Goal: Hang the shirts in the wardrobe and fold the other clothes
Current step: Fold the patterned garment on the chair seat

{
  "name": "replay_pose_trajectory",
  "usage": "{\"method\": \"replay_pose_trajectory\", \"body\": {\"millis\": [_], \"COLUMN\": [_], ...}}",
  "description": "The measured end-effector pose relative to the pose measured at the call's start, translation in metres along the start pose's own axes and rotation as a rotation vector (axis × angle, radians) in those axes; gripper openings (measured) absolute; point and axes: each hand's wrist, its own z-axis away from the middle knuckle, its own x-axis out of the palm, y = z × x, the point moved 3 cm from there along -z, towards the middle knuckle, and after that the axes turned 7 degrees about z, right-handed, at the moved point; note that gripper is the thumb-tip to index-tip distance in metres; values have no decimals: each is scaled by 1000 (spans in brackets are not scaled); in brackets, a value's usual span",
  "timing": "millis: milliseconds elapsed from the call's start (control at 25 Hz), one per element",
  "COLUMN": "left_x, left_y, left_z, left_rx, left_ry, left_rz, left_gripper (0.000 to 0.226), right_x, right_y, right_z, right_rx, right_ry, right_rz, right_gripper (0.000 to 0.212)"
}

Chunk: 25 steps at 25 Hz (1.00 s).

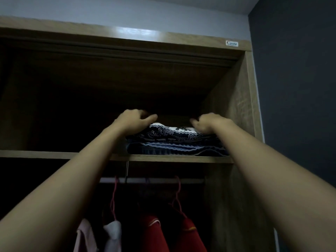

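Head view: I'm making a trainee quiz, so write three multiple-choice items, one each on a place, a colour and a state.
1. The folded stack lies: A) on the rail B) on the upper shelf C) on the floor.
2. The rightmost hanging garments are: A) red B) green C) yellow.
3. Both hands: A) hold hangers B) hang idle C) touch the stack.
B: it sits on the shelf board. A: their cloth shows red. C: left hand and right hand rest on its top.
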Motion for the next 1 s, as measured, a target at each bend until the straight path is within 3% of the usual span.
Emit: {"method": "replay_pose_trajectory", "body": {"millis": [160, 320, 440, 560, 720, 840, 1000], "left_x": [10, 6, -7, -29, -44, -40, -26], "left_y": [-10, -9, -6, -14, -67, -121, -203], "left_z": [7, 17, 31, 64, 134, 208, 327], "left_rx": [-86, -40, 92, 238, 329, 323, 292], "left_ry": [-168, -73, 183, 431, 443, 310, 199], "left_rz": [-12, 91, 300, 444, 312, 82, -80], "left_gripper": [75, 74, 65, 50, 45, 54, 59], "right_x": [12, 2, -6, -1, 59, 133, 226], "right_y": [4, 3, -14, -58, -142, -208, -287], "right_z": [11, 20, 32, 65, 144, 224, 336], "right_rx": [23, 25, 9, -125, -352, -422, -525], "right_ry": [-239, -227, 122, 464, 697, 618, 336], "right_rz": [-18, -9, -165, -479, -918, -1045, -1068], "right_gripper": [59, 52, 47, 44, 50, 55, 53]}}
